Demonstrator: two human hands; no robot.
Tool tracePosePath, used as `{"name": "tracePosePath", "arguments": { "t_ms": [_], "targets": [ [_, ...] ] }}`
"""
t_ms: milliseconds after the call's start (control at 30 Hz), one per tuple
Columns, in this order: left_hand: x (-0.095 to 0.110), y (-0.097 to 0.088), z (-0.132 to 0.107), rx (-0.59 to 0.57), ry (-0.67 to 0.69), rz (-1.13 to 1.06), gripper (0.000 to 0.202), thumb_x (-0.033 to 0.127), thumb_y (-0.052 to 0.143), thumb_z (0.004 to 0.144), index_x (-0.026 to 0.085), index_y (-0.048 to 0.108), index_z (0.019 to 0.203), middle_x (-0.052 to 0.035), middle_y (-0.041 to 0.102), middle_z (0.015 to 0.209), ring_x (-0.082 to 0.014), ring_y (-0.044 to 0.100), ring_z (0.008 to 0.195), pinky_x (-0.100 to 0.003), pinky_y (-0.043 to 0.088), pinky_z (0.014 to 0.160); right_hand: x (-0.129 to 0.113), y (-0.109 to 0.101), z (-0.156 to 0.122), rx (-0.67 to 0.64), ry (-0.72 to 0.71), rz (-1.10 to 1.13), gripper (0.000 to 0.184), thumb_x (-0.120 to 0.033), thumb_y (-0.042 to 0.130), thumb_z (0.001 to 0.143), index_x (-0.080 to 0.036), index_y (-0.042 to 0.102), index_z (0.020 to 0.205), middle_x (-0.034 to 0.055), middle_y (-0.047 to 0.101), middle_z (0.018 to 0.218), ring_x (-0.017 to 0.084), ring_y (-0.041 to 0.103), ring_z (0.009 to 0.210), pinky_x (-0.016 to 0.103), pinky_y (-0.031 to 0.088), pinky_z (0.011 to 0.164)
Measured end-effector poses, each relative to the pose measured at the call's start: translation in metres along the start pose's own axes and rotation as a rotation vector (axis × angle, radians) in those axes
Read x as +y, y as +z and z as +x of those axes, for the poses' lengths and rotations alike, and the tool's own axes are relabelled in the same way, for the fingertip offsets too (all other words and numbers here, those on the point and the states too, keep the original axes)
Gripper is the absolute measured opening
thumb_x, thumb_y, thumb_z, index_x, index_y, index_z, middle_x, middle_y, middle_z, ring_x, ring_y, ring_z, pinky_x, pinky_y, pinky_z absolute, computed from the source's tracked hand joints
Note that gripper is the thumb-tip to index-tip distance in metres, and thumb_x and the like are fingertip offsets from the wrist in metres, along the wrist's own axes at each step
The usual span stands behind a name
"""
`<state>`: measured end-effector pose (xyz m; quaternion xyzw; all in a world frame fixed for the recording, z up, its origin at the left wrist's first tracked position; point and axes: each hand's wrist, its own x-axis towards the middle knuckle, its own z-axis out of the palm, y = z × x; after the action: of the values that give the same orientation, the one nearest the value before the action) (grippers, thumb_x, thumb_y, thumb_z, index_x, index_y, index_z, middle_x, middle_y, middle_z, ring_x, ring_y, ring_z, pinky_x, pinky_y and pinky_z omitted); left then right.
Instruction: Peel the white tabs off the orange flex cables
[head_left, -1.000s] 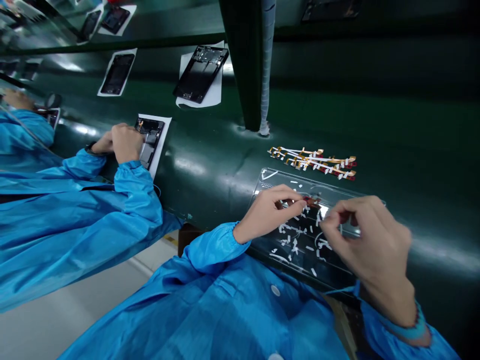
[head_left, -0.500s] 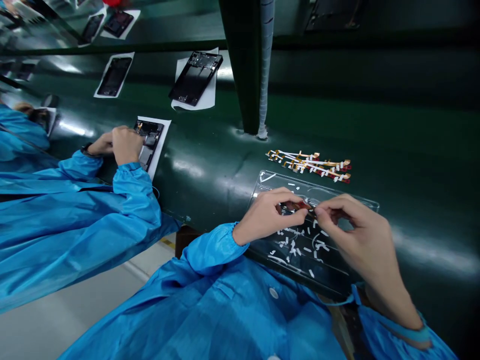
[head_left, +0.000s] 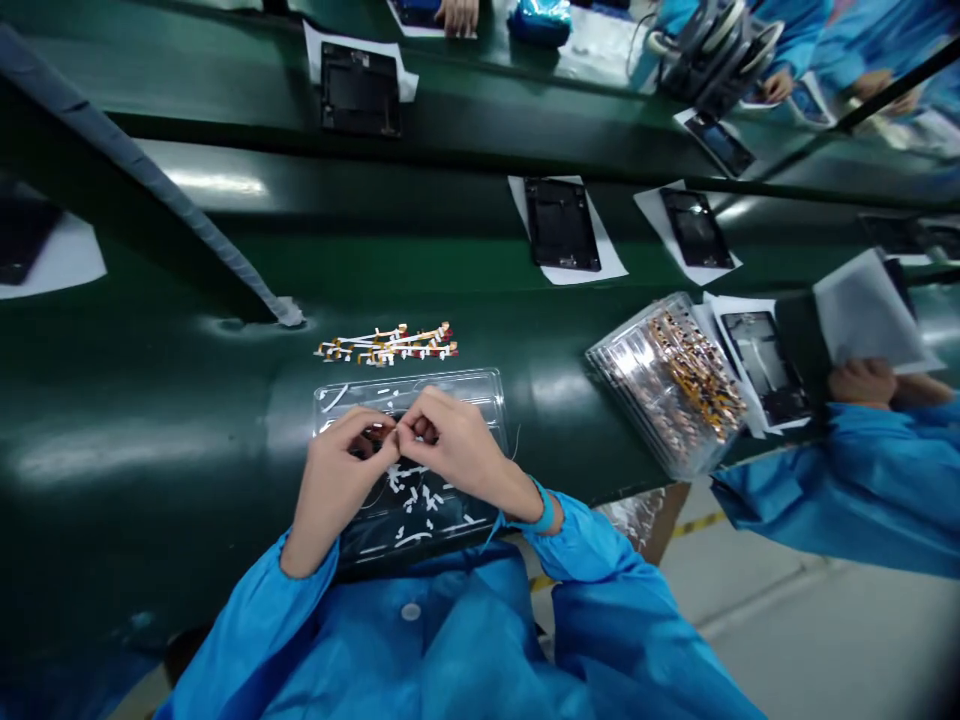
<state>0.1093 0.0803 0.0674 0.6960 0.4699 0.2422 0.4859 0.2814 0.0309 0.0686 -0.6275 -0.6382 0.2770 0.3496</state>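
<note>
My left hand [head_left: 339, 478] and my right hand [head_left: 453, 448] meet fingertip to fingertip over a clear plastic tray [head_left: 480, 395] on the dark green belt. Both pinch a small reddish-brown flex part [head_left: 386, 437], mostly hidden by the fingers. Several small white liner strips [head_left: 415, 500] lie scattered on the tray below my hands. Just beyond the tray lies a little heap of orange flex cables with white tabs [head_left: 390, 343].
A stack of clear trays with orange flex cables [head_left: 667, 385] sits to the right. Phone frames on white paper [head_left: 562, 225] lie along the belt [head_left: 150, 400]. A person in blue [head_left: 862, 470] works at the right, holding a sheet. A wrapped diagonal post [head_left: 150, 180] crosses upper left.
The view has swung from the left to the right, so the right-hand co-worker and tray stack appear. My hands have stayed together over the tray, pinching the part.
</note>
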Motion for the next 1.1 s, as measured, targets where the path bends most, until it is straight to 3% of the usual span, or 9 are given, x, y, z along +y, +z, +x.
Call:
{"name": "tracePosePath", "arguments": {
  "t_ms": [200,333,500,633,767,933,1100],
  "targets": [
    [-0.001,-0.002,-0.002,0.036,-0.038,-0.04,0.014,0.022,0.064,0.083,0.019,0.077,0.087,-0.0036,0.075,0.093,-0.0171,0.068,0.083,-0.025,0.052,0.069,-0.001,0.001,-0.002,0.018,-0.027,0.056,0.009,-0.024,0.061,0.091,-0.023,0.06,0.082,-0.0028,0.06,0.079,0.01,0.056,0.068,0.024,0.045,0.063],
    [-0.001,-0.007,-0.005,-0.048,-0.053,-0.131,0.02,0.021,0.067,0.083,0.018,0.081,0.097,-0.0057,0.078,0.097,-0.017,0.07,0.084,-0.024,0.052,0.067,-0.001,-0.001,-0.002,0.064,-0.023,0.135,0.015,-0.021,0.063,0.091,-0.023,0.058,0.076,-0.0038,0.053,0.069,0.012,0.052,0.063,0.026,0.04,0.058],
    [-0.01,-0.014,-0.004,-0.066,-0.058,-0.218,0.023,0.034,0.071,0.091,0.019,0.082,0.105,-0.0068,0.079,0.103,-0.0168,0.07,0.089,-0.023,0.049,0.066,0.007,-0.002,-0.004,0.044,-0.024,0.214,0.017,-0.022,0.066,0.093,-0.023,0.062,0.076,-0.0033,0.056,0.067,0.013,0.053,0.06,0.028,0.042,0.057],
    [-0.01,-0.025,-0.005,-0.097,-0.087,-0.287,0.024,0.039,0.073,0.093,0.02,0.082,0.103,-0.0065,0.08,0.106,-0.0179,0.071,0.093,-0.025,0.049,0.07,0.008,-0.005,-0.01,-0.02,0.004,0.247,0.014,-0.03,0.067,0.097,-0.024,0.069,0.084,-0.0011,0.063,0.074,0.014,0.057,0.063,0.029,0.045,0.057],
    [-0.006,-0.033,-0.006,-0.053,-0.124,-0.342,0.025,0.038,0.075,0.091,0.018,0.082,0.106,-0.0076,0.081,0.107,-0.0163,0.07,0.085,-0.026,0.048,0.066,0.0,-0.008,-0.012,0.059,-0.001,0.218,0.016,-0.032,0.066,0.098,-0.024,0.068,0.084,-0.0009,0.062,0.075,0.014,0.058,0.065,0.029,0.046,0.059],
    [-0.002,-0.033,-0.008,-0.085,-0.045,-0.29,0.018,0.028,0.07,0.093,0.019,0.082,0.103,-0.0056,0.081,0.102,-0.0164,0.07,0.091,-0.024,0.048,0.067,-0.008,-0.011,-0.008,0.047,-0.029,0.122,0.013,-0.034,0.069,0.096,-0.027,0.073,0.105,0.0022,0.069,0.09,0.016,0.063,0.072,0.031,0.05,0.064],
    [-0.002,-0.028,-0.011,-0.104,-0.044,-0.34,0.024,0.031,0.071,0.093,0.019,0.079,0.112,-0.0068,0.078,0.104,-0.0167,0.069,0.092,-0.024,0.051,0.069,-0.002,-0.008,-0.008,0.013,-0.004,0.146,0.015,-0.036,0.066,0.098,-0.025,0.069,0.088,0.0007,0.067,0.079,0.015,0.061,0.068,0.03,0.05,0.061]
  ]
}}
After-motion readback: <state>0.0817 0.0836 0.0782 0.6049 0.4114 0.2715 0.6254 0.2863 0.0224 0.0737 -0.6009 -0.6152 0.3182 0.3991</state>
